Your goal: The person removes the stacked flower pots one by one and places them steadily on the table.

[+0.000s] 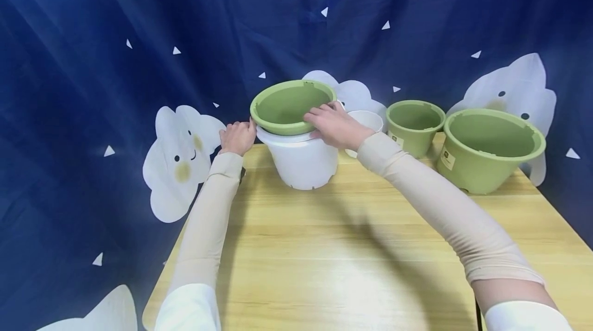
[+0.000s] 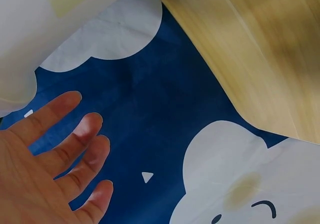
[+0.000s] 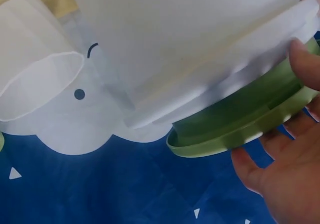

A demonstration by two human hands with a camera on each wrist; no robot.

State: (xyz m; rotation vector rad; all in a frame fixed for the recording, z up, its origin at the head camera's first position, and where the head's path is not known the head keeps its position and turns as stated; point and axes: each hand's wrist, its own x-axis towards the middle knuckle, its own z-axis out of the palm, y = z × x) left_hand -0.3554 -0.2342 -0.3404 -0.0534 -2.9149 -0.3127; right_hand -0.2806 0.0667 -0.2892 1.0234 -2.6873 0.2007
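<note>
A green plastic flowerpot [image 1: 292,107] sits partly inside a larger white flowerpot [image 1: 303,163] at the back of the table, its rim above the white one. My right hand [image 1: 334,125] grips the green rim at the right; in the right wrist view the thumb lies by the white rim and the fingers [image 3: 245,169] curve over the green one. My left hand [image 1: 238,137] is at the left side of the two rims. In the left wrist view its fingers [image 2: 85,154] are spread and nearly straight beside the white pot, with the thumb hidden.
A small white pot [image 1: 366,120] stands behind my right hand. Further right on the wooden table [image 1: 296,259] are a smaller green pot [image 1: 414,127] and a large green pot [image 1: 491,151]. A dark blue curtain [image 1: 259,27] with clouds hangs behind the table.
</note>
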